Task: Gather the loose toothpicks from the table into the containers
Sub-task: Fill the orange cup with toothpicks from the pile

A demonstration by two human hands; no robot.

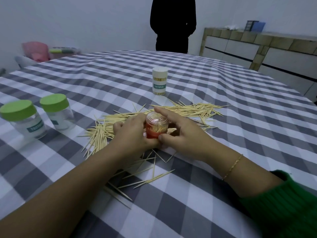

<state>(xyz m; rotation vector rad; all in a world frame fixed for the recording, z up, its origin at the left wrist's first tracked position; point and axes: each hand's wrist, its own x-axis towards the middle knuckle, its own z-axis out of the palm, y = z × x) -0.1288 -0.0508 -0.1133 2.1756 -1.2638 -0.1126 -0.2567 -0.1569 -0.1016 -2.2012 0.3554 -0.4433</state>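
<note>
A: What lies nearest, below the grip?
B: Loose toothpicks (pixel 147 179) scattered on the checked cloth of the bench (pixel 240 127), between the two forearms; a green sleeve (pixel 288 206) covers the right forearm, and a thin gold bracelet (pixel 231 167) sits at that wrist.

A: And the grip itself?
B: Both hands close on one small red container (pixel 156 127) with a clear domed lid, standing upright and holding toothpicks; the left hand (pixel 132 134) wraps its fingers round the container's left side; the right hand (pixel 180 133) pinches the base with its thumb from the right while its forefinger reaches over the lid; so each grip is clamped on the container, not apart.

A: Around it?
B: A thick heap of toothpicks (pixel 101 134) spreads to the left of the grip and under it; a long drift (pixel 192 109) runs just beyond it and off to the right.

A: Farther out?
B: Well to the left of the grip stand two clear jars with green lids, one (pixel 24 121) nearer the edge, the other (pixel 57 114) just beside it; beyond the grip stands a white toothpick tube (pixel 159 81), lid on, upright; past the bench's far edge a person in dark clothes (pixel 172 24) stands; a cabinet (pixel 257 54) lines the right wall.
</note>
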